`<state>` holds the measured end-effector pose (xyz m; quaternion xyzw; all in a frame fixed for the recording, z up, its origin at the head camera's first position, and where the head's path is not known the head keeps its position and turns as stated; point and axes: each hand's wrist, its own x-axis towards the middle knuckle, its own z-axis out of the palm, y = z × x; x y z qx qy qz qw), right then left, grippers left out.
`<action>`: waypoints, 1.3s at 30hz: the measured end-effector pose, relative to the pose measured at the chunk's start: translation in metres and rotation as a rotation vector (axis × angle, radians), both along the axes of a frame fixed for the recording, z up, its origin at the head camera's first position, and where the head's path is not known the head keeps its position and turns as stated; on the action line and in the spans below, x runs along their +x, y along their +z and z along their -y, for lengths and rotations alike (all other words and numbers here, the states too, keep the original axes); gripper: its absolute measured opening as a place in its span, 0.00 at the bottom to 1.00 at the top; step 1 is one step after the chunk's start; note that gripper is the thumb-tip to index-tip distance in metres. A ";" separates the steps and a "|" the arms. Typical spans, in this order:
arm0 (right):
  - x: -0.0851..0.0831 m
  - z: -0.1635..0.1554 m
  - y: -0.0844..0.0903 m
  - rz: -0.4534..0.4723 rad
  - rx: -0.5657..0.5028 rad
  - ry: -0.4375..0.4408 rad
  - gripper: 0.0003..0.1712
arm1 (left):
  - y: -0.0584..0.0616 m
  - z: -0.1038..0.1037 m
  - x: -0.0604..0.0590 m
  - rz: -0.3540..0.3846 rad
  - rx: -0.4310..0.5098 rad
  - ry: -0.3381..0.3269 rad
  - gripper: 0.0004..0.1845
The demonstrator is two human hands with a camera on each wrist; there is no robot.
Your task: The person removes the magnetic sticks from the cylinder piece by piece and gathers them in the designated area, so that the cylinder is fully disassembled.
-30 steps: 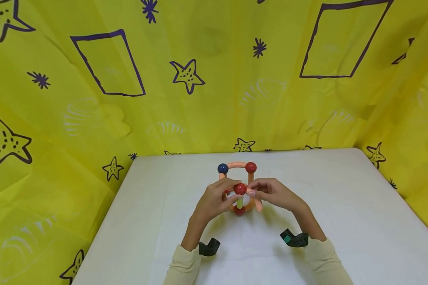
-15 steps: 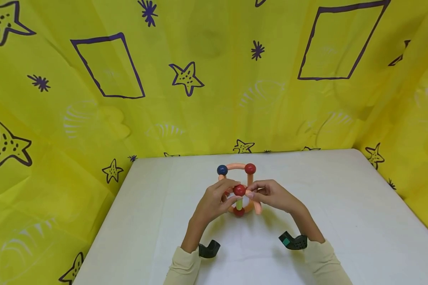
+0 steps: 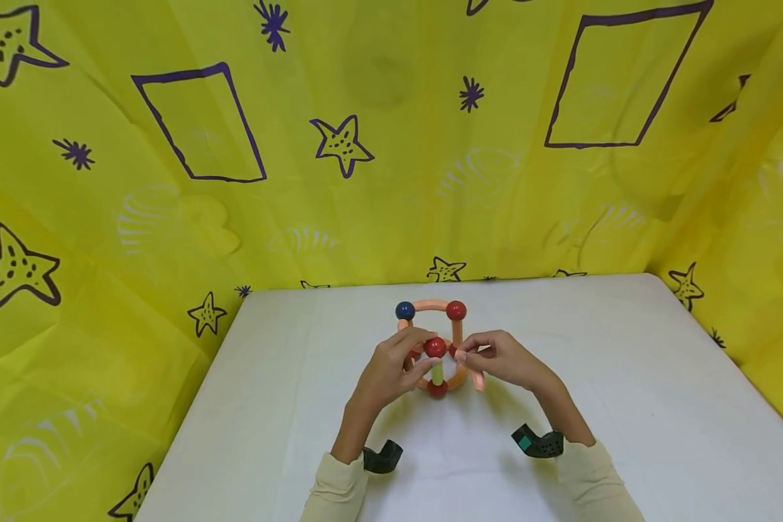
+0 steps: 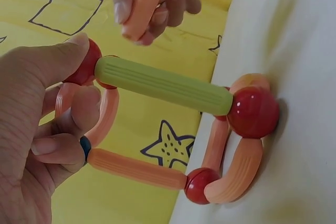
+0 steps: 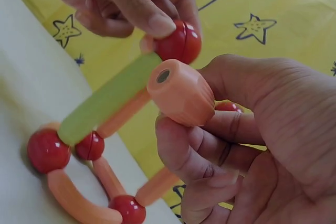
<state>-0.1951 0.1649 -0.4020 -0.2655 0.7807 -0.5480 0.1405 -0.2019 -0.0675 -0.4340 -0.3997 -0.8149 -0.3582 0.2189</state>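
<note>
My left hand (image 3: 391, 366) pinches a red ball (image 3: 435, 347) between thumb and fingers. Under that ball stands a green magnetic rod (image 4: 163, 86), whose foot meets another red ball (image 4: 255, 112) on the table. Both belong to a frame of balls and salmon-coloured rods, with a blue ball (image 3: 405, 310) and a red ball (image 3: 456, 310) at its upper back corners. Held in my right hand (image 3: 505, 357) is a loose, curved salmon rod (image 5: 181, 94). Its magnet-tipped end points toward the pinched ball, with a small gap between them in the head view.
The frame stands on a white-covered table (image 3: 287, 377). Behind and at both sides hangs a yellow patterned cloth (image 3: 391, 217). A dark wrist device sits at each cuff, the left one (image 3: 383, 457) and the right one (image 3: 539, 441).
My right hand has drawn the curved rod slightly to the right, so its end is farther from the red ball. The left hand keeps its pinch almost unmoved.
</note>
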 end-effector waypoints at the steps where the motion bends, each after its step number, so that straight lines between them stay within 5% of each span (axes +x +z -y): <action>1: 0.000 -0.001 0.000 0.001 0.012 -0.011 0.08 | 0.000 0.001 0.000 0.000 0.004 0.006 0.19; 13: -0.002 -0.007 0.004 0.010 0.070 -0.065 0.10 | 0.001 0.002 -0.002 -0.019 0.016 -0.008 0.20; 19: -0.013 -0.019 -0.014 0.067 0.053 -0.100 0.12 | -0.001 -0.001 -0.002 -0.045 0.014 0.001 0.22; 28: -0.023 -0.037 -0.032 0.136 0.127 -0.316 0.25 | -0.001 -0.005 0.000 -0.039 0.010 0.009 0.23; 39: -0.024 -0.054 -0.046 0.180 0.239 -0.464 0.25 | -0.004 -0.007 -0.001 -0.038 0.032 0.019 0.23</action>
